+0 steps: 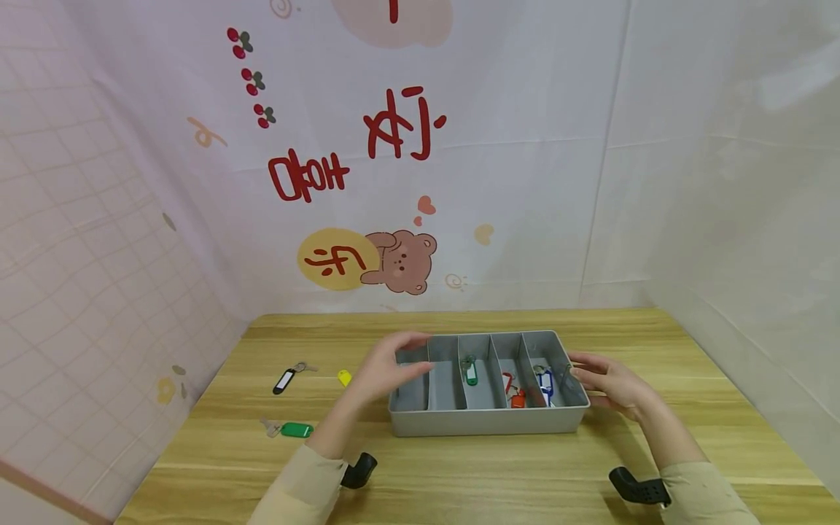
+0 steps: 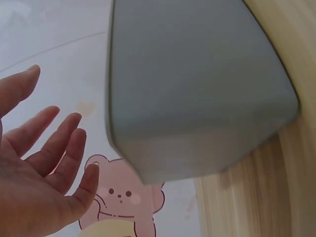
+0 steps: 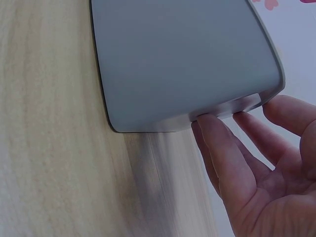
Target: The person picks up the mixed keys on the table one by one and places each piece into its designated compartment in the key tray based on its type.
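Observation:
A grey divided tray (image 1: 485, 423) sits on the table. A key with a green tag (image 1: 471, 372) lies in its middle compartment. Red key tags (image 1: 518, 399) are in the compartment to the right of that, and blue key tags (image 1: 546, 382) in the rightmost one. My left hand (image 1: 387, 370) hovers over the tray's left end with thumb and fingers spread; the left wrist view shows it apart from the tray wall. At the opposite end, my right hand (image 1: 613, 385) touches the outer wall with extended fingers (image 3: 219, 153), its thumb near the rim.
To the left on the wooden table (image 1: 499, 481) lie a key with a black tag (image 1: 284, 381), a key with a green tag (image 1: 297, 429) and a yellow tag (image 1: 344, 378) partly behind my left arm. A printed cloth (image 1: 512, 182) hangs behind and along both sides.

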Demonstrator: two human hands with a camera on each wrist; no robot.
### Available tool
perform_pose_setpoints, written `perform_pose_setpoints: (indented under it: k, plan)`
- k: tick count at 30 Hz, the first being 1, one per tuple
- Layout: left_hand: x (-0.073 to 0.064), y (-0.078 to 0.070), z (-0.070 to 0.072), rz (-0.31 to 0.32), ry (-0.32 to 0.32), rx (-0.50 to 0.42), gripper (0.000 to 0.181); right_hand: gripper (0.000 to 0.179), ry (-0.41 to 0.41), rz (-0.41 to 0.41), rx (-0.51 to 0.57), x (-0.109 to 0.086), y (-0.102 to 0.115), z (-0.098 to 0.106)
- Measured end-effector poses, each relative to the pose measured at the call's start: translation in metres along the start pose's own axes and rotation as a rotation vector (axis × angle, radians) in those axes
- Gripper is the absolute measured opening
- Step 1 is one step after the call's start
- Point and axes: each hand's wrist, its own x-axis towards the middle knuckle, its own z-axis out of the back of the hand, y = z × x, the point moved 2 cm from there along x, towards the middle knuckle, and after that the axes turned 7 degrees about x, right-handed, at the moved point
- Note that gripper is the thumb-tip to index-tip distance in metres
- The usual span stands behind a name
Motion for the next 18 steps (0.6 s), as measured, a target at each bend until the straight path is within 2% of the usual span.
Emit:
perform_pose_setpoints:
  k: [5,9,18]
  plan:
    - [-0.008,0.009,0.006,-0.013,-0.029,0.057,0.047,0.066,-0.007,-0.003,-0.008,0.000,0.000,0.000]
    - [-0.014,0.016,0.012,0.010,-0.054,0.096,0.047,0.066,-0.014,-0.006,-0.011,0.000,0.000,0.000]
    - [-0.033,0.033,0.028,0.083,-0.113,0.111,0.048,0.066,-0.018,-0.008,-0.027,0.000,-0.001,0.000]
